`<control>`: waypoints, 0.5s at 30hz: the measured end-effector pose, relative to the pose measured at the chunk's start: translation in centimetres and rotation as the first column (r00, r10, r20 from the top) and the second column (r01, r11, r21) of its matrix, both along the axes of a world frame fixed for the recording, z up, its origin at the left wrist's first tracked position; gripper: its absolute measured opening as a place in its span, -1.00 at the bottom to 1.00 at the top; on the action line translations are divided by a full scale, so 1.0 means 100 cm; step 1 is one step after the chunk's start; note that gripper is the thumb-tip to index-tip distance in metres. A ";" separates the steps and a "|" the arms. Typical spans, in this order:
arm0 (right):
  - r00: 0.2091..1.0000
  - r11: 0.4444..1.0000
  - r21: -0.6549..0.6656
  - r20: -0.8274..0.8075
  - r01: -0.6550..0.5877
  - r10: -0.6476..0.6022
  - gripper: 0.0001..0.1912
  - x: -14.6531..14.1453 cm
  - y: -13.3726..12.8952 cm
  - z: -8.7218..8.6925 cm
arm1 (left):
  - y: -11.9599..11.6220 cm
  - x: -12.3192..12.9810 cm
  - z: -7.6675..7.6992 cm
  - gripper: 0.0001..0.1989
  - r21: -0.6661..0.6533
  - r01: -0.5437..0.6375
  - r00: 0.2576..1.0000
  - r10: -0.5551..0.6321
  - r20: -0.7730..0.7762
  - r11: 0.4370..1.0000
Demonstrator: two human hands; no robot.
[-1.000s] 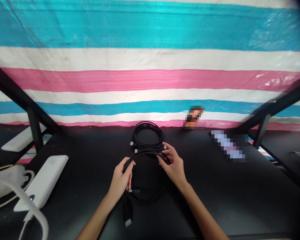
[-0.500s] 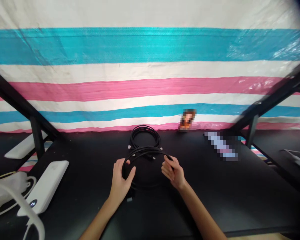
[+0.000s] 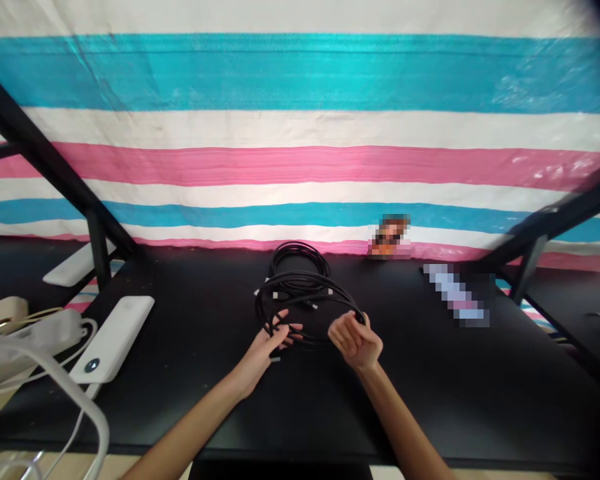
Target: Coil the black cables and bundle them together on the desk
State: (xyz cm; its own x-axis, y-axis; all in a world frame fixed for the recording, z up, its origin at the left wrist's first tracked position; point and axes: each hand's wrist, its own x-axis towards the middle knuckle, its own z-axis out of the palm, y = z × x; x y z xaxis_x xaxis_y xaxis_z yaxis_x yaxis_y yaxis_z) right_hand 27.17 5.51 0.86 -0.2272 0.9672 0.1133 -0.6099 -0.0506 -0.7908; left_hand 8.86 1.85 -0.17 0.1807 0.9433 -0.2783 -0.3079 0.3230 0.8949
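Observation:
A looped black cable (image 3: pixel 307 275) hangs between my two hands above the black table. My right hand (image 3: pixel 355 339) is closed round the right side of the loops. At the lower left of the loops, my left hand (image 3: pixel 267 347) has its thumb over the cable and its fingers spread beneath. A pale connector (image 3: pixel 275 359) sticks out beside the left hand. Just behind, a second coiled black cable (image 3: pixel 300 247) lies on the table, partly hidden by the held loops, with small light connector ends around it.
White power bank (image 3: pixel 113 340) on the left, near a power strip (image 3: pixel 35 343) and white cords. Another white device (image 3: pixel 77 263) lies farther back. Blurred items stand at the back right. Black frame bars (image 3: pixel 97 247) rise at both sides before a striped sheet.
My left hand has shifted its grip, its fingers now spread under the cable. My right hand has turned, fingers curled in. The view has moved slightly, so the table sits differently in frame.

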 end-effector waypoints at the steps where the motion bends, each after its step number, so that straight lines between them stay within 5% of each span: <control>1: 1.000 1.000 -0.014 0.007 -0.021 0.021 -0.34 -0.001 0.001 0.000 | 0.000 -0.001 0.004 -0.59 0.001 -0.001 1.000 0.001 0.022 1.000; 3: 0.996 0.998 -0.057 0.076 -0.036 0.041 -0.36 -0.004 0.005 0.000 | -0.001 -0.003 0.010 -0.71 0.015 -0.027 0.999 0.026 0.047 1.000; 6: 0.971 0.994 -0.105 0.239 0.029 -0.003 -0.46 -0.009 0.012 -0.003 | 0.001 -0.005 0.013 -0.48 0.034 -0.057 0.997 0.055 0.060 0.998; 10: 0.924 0.989 -0.054 0.366 0.136 -0.107 -0.77 -0.010 0.019 -0.008 | 0.004 -0.010 0.012 -0.43 -0.011 0.040 0.994 -0.039 0.098 0.999; 13: 0.818 0.980 0.106 0.541 0.166 -0.197 -0.44 -0.007 0.019 -0.009 | 0.007 -0.015 0.009 -0.44 -0.062 0.183 0.978 -0.175 0.117 0.981; 15: 0.740 0.962 0.226 0.619 0.152 -0.263 -0.39 -0.007 0.018 -0.011 | 0.009 -0.018 0.008 -0.46 -0.074 0.240 0.965 -0.230 0.125 0.968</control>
State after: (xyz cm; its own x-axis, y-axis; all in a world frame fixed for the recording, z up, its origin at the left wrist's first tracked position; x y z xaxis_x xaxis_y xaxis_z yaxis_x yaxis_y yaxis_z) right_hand 26.48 7.26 -0.20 -0.0952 0.9819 0.1636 0.0586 0.1696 -0.9838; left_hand 7.04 2.73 0.60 0.4296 0.8436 -0.3222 -0.3131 0.4738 0.8231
